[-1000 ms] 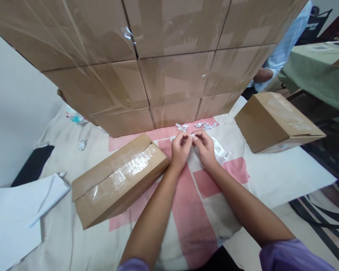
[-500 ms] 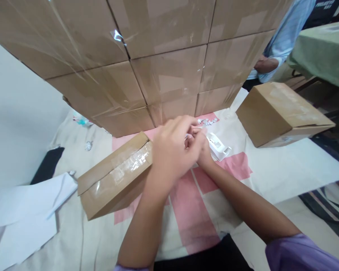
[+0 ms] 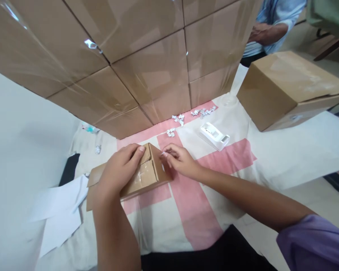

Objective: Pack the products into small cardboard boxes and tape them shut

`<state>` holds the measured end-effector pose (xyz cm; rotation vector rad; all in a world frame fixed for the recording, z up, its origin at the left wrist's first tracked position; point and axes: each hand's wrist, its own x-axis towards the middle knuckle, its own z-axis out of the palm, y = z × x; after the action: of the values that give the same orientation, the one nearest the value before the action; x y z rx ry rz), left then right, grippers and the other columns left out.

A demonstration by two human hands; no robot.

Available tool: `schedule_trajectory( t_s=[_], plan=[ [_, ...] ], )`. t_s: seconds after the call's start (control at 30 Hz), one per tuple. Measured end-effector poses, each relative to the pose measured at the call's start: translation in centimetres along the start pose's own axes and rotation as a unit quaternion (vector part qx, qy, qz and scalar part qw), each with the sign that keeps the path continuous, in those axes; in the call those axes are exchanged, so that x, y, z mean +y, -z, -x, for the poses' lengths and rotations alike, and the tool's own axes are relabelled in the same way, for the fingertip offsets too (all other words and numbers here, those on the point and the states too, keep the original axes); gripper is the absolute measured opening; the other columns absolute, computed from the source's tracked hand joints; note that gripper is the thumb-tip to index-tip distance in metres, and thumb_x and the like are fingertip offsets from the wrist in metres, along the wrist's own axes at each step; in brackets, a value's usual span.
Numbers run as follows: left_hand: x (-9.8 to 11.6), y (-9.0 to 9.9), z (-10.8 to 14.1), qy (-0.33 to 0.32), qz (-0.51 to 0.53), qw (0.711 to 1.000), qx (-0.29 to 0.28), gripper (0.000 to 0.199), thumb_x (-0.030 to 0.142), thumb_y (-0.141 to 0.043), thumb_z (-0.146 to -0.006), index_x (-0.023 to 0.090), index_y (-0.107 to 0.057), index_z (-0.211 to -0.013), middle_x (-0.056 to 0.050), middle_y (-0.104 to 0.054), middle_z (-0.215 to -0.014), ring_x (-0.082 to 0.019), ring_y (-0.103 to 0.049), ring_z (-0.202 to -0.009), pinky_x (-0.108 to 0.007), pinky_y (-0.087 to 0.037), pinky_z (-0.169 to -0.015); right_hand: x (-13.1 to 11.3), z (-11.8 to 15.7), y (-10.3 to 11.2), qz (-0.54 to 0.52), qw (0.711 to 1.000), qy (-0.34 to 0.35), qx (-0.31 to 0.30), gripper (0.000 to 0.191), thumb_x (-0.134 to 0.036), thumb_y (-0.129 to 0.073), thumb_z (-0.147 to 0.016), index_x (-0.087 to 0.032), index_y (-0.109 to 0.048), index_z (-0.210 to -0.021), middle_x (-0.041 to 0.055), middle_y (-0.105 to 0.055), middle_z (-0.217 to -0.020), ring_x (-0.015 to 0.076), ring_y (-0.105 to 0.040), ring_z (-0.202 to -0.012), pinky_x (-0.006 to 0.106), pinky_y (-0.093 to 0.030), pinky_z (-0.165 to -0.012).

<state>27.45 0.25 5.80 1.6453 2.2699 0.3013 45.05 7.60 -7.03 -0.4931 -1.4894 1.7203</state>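
A small cardboard box [image 3: 143, 177] with clear tape along its top lies on the cloth in front of me. My left hand [image 3: 118, 169] grips it from above, thumb on the top near the right end and fingers over the far side. Right beside the box's right end, my right hand [image 3: 183, 161] is closed in a pinch. A tiny whitish bit shows at its fingertips, too small to name. A white tape dispenser [image 3: 214, 136] rests on the cloth beyond my right hand. Crumpled silvery-white scraps [image 3: 178, 119] lie behind the hands.
A tall stack of taped cardboard boxes [image 3: 155, 71] stands across the back. Another cardboard box [image 3: 288, 90] is at the right, with a person in a light blue sleeve [image 3: 285, 19] behind it. White paper sheets [image 3: 62, 214] lie at the left on the patched cloth [image 3: 161, 229].
My hands, together before over the cloth, have come apart. The left has moved left onto the small box, and the right has come down to its end. The view has shifted.
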Motion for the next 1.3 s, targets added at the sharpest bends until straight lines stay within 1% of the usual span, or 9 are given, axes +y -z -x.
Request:
schedule_trajectory(
  t_s=[0.1, 0.23, 0.37, 0.43, 0.6, 0.77, 0.93, 1.03, 1.3],
  plan=[
    [0.2, -0.1, 0.1, 0.012, -0.006, 1.0, 0.009, 0.048, 0.063, -0.036, -0.099, 0.026, -0.067, -0.094, -0.001, -0.074, -0.1, -0.026, -0.064, -0.093, -0.033, -0.044, -0.08, -0.1, 0.6, -0.6, 0.023, 1.0, 0.001, 0.01, 0.015, -0.035, -0.058, -0.096, -0.021, -0.058, -0.092, 0.0002, -0.063, -0.085, 0.011, -0.056, -0.064, 0.025, -0.045, -0.061],
    [0.4, -0.1, 0.1, 0.016, -0.008, 1.0, 0.011, 0.046, 0.061, -0.037, -0.099, 0.026, -0.066, -0.093, -0.001, -0.074, -0.097, -0.025, -0.064, -0.089, -0.033, -0.044, -0.078, -0.1, 1.6, -1.5, 0.009, 0.999, -0.019, 0.028, 0.013, -0.032, -0.052, -0.098, -0.022, -0.055, -0.09, -0.0018, -0.06, -0.077, 0.0131, -0.057, -0.07, 0.026, -0.046, -0.066],
    [0.7, -0.1, 0.1, 0.014, -0.025, 0.999, 0.015, 0.045, 0.059, -0.037, -0.099, 0.025, -0.066, -0.093, -0.002, -0.074, -0.094, -0.025, -0.064, -0.087, -0.033, -0.045, -0.079, 0.0, 2.5, -2.3, 0.033, 0.997, -0.032, 0.067, 0.01, -0.028, -0.049, -0.098, -0.023, -0.056, -0.094, -0.0021, -0.058, -0.079, 0.013, -0.054, -0.069, 0.025, -0.042, -0.064],
    [0.8, -0.1, 0.2, 0.014, -0.031, 0.999, 0.018, 0.044, 0.057, -0.037, -0.099, 0.025, -0.066, -0.094, -0.002, -0.074, -0.094, -0.025, -0.064, -0.087, -0.033, -0.044, -0.08, 0.2, 2.8, -2.4, 0.042, 0.996, -0.032, 0.072, 0.01, -0.028, -0.048, -0.099, -0.023, -0.055, -0.094, -0.0021, -0.057, -0.079, 0.0134, -0.053, -0.068, 0.026, -0.042, -0.063],
    [0.7, -0.2, 0.1, 0.017, -0.03, 0.999, 0.015, 0.045, 0.058, -0.036, -0.1, 0.026, -0.067, -0.098, -0.002, -0.074, -0.095, -0.025, -0.063, -0.087, -0.033, -0.044, -0.08, 0.5, 3.1, -2.3, 0.066, 0.995, -0.003, 0.079, 0.008, -0.023, -0.049, -0.097, -0.022, -0.055, -0.092, -0.0002, -0.058, -0.087, 0.0147, -0.055, -0.077, 0.028, -0.044, -0.072],
    [0.8, -0.2, 0.2, 0.018, -0.034, 0.999, 0.019, 0.044, 0.057, -0.036, -0.1, 0.026, -0.067, -0.097, -0.002, -0.074, -0.098, -0.026, -0.063, -0.089, -0.034, -0.044, -0.081, 0.7, 3.2, -2.5, 0.071, 0.994, 0.025, 0.082, 0.008, -0.018, -0.051, -0.093, -0.022, -0.055, -0.087, 0.002, -0.058, -0.092, 0.0156, -0.058, -0.083, 0.03, -0.046, -0.078],
    [0.9, -0.2, 0.2, 0.021, -0.032, 0.999, 0.016, 0.045, 0.058, -0.035, -0.1, 0.026, -0.067, -0.098, -0.003, -0.074, -0.101, -0.026, -0.064, -0.093, -0.034, -0.043, -0.081, 1.1, 3.3, -2.7, 0.066, 0.993, 0.045, 0.087, 0.013, -0.014, -0.059, -0.081, -0.023, -0.05, -0.079, 0.0006, -0.055, -0.085, 0.0149, -0.055, -0.074, 0.029, -0.043, -0.068],
    [0.8, -0.2, 0.1, 0.016, -0.031, 0.999, 0.015, 0.044, 0.058, -0.035, -0.1, 0.026, -0.066, -0.098, -0.003, -0.074, -0.103, -0.026, -0.064, -0.094, -0.034, -0.043, -0.081, 1.1, 3.2, -2.6, 0.073, 0.993, 0.052, 0.082, 0.016, -0.011, -0.059, -0.076, -0.023, -0.048, -0.077, 0.0005, -0.055, -0.084, 0.0151, -0.054, -0.074, 0.028, -0.042, -0.067],
    [0.9, -0.2, 0.1, 0.01, -0.039, 0.999, 0.021, 0.043, 0.055, -0.036, -0.1, 0.025, -0.066, -0.094, -0.002, -0.073, -0.09, -0.025, -0.063, -0.084, -0.033, -0.043, -0.076, 1.1, 2.9, -2.3, 0.074, 0.993, 0.065, 0.06, 0.015, -0.011, -0.056, -0.075, -0.023, -0.047, -0.073, 0.0003, -0.054, -0.084, 0.0144, -0.053, -0.073, 0.027, -0.041, -0.063]
  ],
)
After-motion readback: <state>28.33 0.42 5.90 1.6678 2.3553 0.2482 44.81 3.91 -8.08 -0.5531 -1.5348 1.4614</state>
